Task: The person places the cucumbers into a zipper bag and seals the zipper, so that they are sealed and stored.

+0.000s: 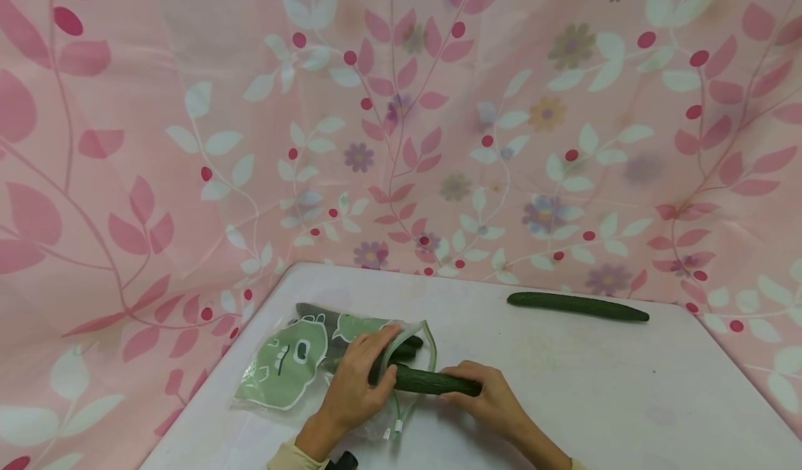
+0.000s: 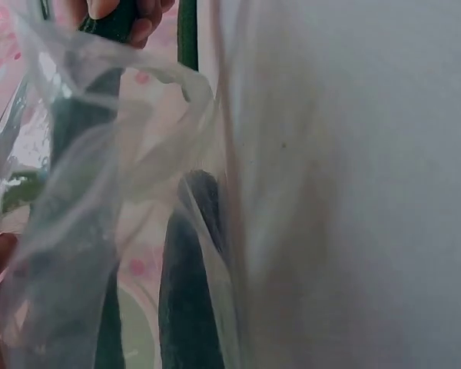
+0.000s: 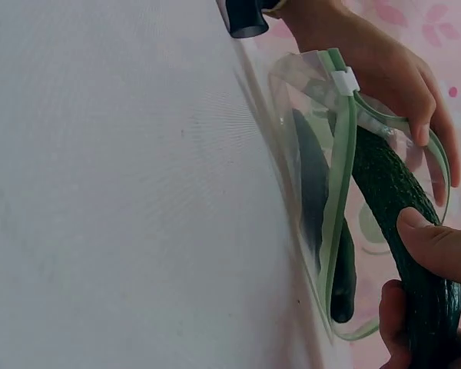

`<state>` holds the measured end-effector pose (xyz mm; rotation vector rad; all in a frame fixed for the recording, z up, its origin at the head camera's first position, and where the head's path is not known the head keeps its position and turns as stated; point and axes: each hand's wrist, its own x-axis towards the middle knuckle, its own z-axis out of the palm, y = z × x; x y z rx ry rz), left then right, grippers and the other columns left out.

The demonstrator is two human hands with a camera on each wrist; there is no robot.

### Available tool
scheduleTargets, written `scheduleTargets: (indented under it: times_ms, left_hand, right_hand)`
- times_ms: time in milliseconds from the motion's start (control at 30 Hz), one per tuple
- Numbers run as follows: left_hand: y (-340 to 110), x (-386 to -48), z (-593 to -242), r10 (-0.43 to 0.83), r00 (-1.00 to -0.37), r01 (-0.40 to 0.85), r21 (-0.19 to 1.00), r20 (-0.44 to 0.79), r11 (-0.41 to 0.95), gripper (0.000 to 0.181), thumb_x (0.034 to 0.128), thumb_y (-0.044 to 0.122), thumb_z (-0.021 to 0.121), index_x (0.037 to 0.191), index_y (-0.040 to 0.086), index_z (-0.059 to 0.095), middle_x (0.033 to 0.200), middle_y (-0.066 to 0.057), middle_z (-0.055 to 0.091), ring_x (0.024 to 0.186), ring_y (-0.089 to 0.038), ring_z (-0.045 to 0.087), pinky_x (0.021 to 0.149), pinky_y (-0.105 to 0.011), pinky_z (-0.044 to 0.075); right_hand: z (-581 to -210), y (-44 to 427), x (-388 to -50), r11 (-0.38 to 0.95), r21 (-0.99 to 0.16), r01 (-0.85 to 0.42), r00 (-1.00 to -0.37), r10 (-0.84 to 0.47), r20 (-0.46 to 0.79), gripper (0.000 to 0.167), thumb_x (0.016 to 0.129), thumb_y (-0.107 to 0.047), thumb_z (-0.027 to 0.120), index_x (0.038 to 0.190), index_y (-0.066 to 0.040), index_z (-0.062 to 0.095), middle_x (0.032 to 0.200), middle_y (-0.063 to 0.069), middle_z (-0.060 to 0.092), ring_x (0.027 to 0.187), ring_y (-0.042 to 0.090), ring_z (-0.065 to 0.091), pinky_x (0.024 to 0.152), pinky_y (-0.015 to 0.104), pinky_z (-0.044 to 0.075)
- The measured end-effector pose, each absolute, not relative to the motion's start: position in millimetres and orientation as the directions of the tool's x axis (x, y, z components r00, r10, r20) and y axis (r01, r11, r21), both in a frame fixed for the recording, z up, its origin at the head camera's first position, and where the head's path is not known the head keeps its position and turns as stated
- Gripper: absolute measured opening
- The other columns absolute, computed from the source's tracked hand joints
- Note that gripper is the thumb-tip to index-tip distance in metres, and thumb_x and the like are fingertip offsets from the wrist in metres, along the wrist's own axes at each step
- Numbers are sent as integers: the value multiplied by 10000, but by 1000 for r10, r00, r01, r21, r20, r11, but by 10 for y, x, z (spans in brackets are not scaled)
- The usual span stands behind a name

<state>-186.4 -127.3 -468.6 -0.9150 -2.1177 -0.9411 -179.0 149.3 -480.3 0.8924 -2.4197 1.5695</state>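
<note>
A clear slider zip bag (image 1: 282,365) printed with green cartoon figures lies on the table with its green-edged mouth spread. My left hand (image 1: 360,383) holds the bag at its mouth, thumb toward me and fingers over the far side. In my right hand (image 1: 491,397) is a cucumber (image 1: 432,381), gripped near its outer end. Its other end is inside the bag, as the right wrist view shows. Another cucumber (image 3: 342,277) lies in the bag, its tip near the opening. The white slider (image 3: 344,81) sits on the near side of the mouth.
One more cucumber (image 1: 576,306) lies near the back right edge of the white table (image 1: 589,379). A pink floral cloth (image 1: 438,122) hangs behind and at the sides. A black object (image 1: 343,460) shows beside my left wrist.
</note>
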Motion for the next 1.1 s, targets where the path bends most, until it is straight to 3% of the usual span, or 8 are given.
scheduleTargets:
  times_ms: [367, 667, 933, 1100]
  left_hand:
    - [-1277, -1858, -4690, 333, -574, 780, 376, 748, 500, 703, 877, 59, 712, 1546, 117, 505, 1478, -106, 577, 1248, -227, 565, 1009, -462, 459]
    - [-1280, -1848, -4690, 335, -587, 773, 388, 737, 501, 680, 887, 45, 714, 1536, 76, 511, 1492, -96, 563, 1252, -213, 552, 982, -474, 488]
    - [-1278, -1826, -4681, 341, -605, 764, 404, 720, 503, 681, 902, 43, 710, 1547, 84, 497, 1509, -87, 548, 1273, -217, 541, 977, -486, 492]
    - [-1276, -1826, -4679, 340, -604, 765, 404, 721, 502, 696, 901, 40, 708, 1558, 100, 485, 1509, -98, 547, 1285, -219, 542, 981, -476, 488]
  right_hand:
    - [-4875, 1377, -1797, 393, -768, -505, -849, -386, 361, 293, 821, -247, 890, 1099, -200, 809, 913, -138, 691, 826, 93, 609, 753, 284, 500]
    - [-4871, 1351, -1796, 453, -734, -506, -850, -410, 332, 309, 832, -253, 881, 1118, -177, 796, 1018, -124, 718, 931, 103, 651, 826, 331, 527]
    - [-4864, 1512, -1883, 563, -495, -662, -747, -546, 380, 285, 871, -262, 856, 1108, -110, 810, 1017, -119, 729, 886, 67, 547, 757, 312, 512]
    - [-4784, 1640, -1923, 625, -380, -681, -731, -611, 305, 268, 932, -334, 791, 1086, -117, 819, 989, -129, 696, 885, 65, 578, 731, 315, 535]
